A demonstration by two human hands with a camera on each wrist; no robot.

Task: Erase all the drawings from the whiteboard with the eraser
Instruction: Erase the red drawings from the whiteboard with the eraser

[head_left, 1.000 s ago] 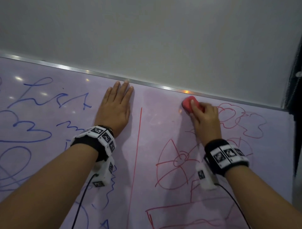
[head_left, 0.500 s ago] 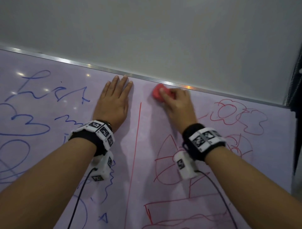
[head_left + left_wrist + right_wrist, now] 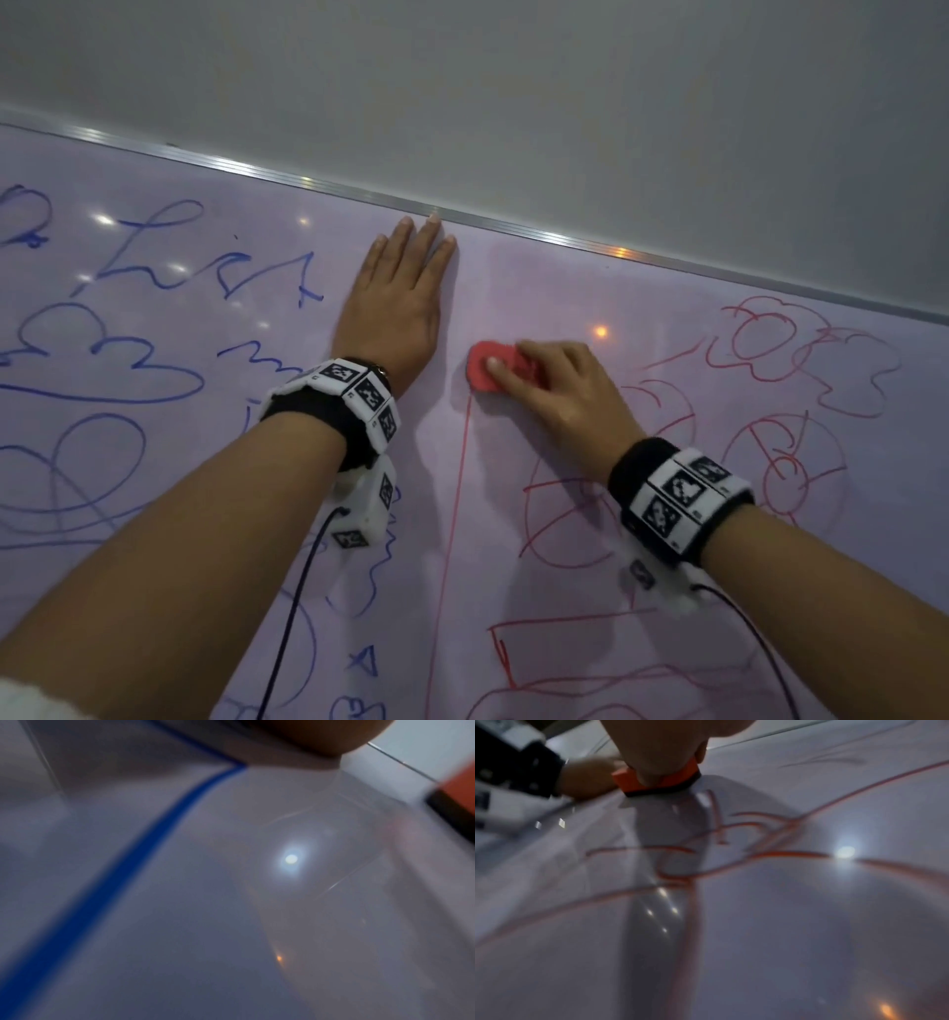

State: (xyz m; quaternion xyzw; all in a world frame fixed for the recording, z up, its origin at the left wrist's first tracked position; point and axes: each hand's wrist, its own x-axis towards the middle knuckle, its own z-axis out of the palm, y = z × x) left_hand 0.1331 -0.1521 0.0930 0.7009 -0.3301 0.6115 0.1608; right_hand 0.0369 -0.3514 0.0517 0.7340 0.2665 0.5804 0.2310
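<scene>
**Eraser at head of red dividing line; wrist views blurred**

Whiteboard (image 3: 513,514) cut off left, right and below; metal top rail (image 3: 513,228) visible. Blue drawings (image 3: 102,360) cropped at left edge, red drawings (image 3: 770,411) partly hidden under right forearm. Left hand (image 3: 395,303) pressed flat, fingers straight, gripping nothing, fingertips reaching the rail. Right hand (image 3: 554,390) curled over red eraser (image 3: 488,372), pressed against board atop vertical red line (image 3: 452,539). Dark underside of eraser (image 3: 659,789) discernible from right wrist. Left wrist view smeared: one blue stroke (image 3: 128,852) only.
</scene>
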